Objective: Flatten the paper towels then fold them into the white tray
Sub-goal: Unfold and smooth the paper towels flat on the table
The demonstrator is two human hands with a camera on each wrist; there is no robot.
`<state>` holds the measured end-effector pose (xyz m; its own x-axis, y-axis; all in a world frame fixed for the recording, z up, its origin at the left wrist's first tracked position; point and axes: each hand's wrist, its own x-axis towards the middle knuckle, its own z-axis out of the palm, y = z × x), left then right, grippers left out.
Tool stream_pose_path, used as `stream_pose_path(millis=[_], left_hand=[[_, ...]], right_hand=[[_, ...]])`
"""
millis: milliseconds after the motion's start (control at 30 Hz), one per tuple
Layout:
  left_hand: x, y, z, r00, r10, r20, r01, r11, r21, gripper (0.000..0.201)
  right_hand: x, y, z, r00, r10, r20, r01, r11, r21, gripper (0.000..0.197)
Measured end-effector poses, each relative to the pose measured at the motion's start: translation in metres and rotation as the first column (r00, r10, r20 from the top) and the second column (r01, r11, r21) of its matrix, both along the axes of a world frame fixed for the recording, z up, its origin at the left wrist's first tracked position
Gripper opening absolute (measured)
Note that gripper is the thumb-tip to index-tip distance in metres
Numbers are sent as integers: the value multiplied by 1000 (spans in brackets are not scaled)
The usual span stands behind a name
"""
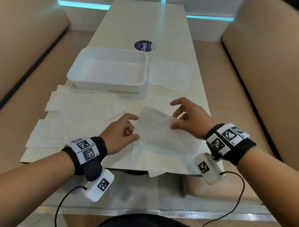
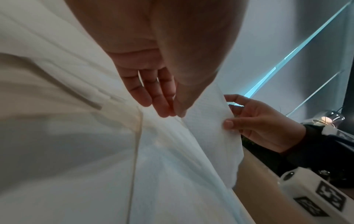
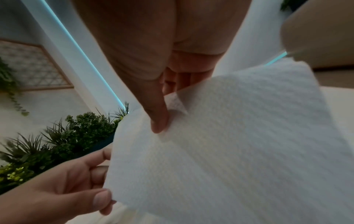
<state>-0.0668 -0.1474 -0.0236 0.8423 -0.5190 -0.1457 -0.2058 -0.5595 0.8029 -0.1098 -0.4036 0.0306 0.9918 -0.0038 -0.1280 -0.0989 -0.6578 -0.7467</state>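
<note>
A white paper towel (image 1: pixel 157 130) is lifted at its far part above the near end of the table. My left hand (image 1: pixel 123 131) pinches its left edge between thumb and fingers. My right hand (image 1: pixel 186 120) pinches its right edge, thumb on top, the other fingers spread. In the right wrist view my thumb (image 3: pixel 159 121) presses the towel (image 3: pixel 229 151) and the left hand (image 3: pixel 76 189) holds the opposite edge. The left wrist view shows the towel (image 2: pixel 208 128) held by the right hand (image 2: pixel 254 121). The white tray (image 1: pixel 72 74) stands empty beyond the hands.
More white towels lie flat on the table: a pile (image 1: pixel 76 117) at the near left and one sheet (image 1: pixel 170 75) to the right of the tray. A purple round sticker (image 1: pixel 143 45) is behind the tray. Beige benches (image 1: pixel 20 47) flank the table.
</note>
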Motion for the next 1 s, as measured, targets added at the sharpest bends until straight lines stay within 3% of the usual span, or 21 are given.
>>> stream_pose_path(millis=[100, 233, 333, 400, 467, 533, 600, 667, 733, 800, 867, 933, 1000], left_hand=[[1, -4, 1, 999, 37, -22, -38, 998, -41, 50], [-3, -7, -1, 993, 77, -87, -86, 991, -106, 67], [-5, -7, 0, 994, 67, -92, -78, 989, -128, 74], [-6, -8, 4, 993, 54, -108, -69, 988, -138, 64], [-7, -10, 7, 987, 45, -155, -73, 982, -175, 41], [-8, -14, 12, 982, 36, -186, -72, 979, -192, 22], [-8, -16, 16, 982, 29, -185, -64, 980, -188, 15], [-6, -17, 18, 995, 11, -97, -24, 990, -137, 28], [-3, -17, 18, 988, -31, 151, 30, 999, 12, 41], [0, -18, 18, 908, -96, 409, 45, 990, 132, 40], [2, -24, 21, 808, -180, 561, 84, 978, 193, 25], [3, -32, 25, 763, -246, 599, 138, 966, 220, 18], [3, -36, 28, 827, -220, 517, 127, 969, 210, 19]], right_hand=[[14, 3, 6, 999, 11, 52, -6, 996, -94, 59], [11, 15, 2, 972, 100, 212, -23, 940, -339, 59], [-7, 31, -8, 959, 232, 165, -143, 893, -426, 51], [-19, 40, -21, 954, 294, 64, -231, 851, -471, 56], [-25, 47, -34, 952, 305, -10, -270, 828, -492, 58], [-27, 50, -42, 962, 273, -30, -251, 830, -498, 49], [-26, 49, -43, 976, 219, -9, -196, 853, -484, 30], [-25, 46, -41, 987, 159, 6, -139, 878, -459, 20], [-24, 42, -37, 992, 126, 6, -110, 889, -445, 20], [-23, 39, -31, 992, 122, 22, -100, 890, -446, 21], [-22, 39, -26, 989, 132, 62, -89, 883, -461, 22], [-21, 39, -22, 987, 129, 95, -72, 885, -460, 24], [-22, 38, -20, 987, 130, 92, -72, 882, -466, 26]])
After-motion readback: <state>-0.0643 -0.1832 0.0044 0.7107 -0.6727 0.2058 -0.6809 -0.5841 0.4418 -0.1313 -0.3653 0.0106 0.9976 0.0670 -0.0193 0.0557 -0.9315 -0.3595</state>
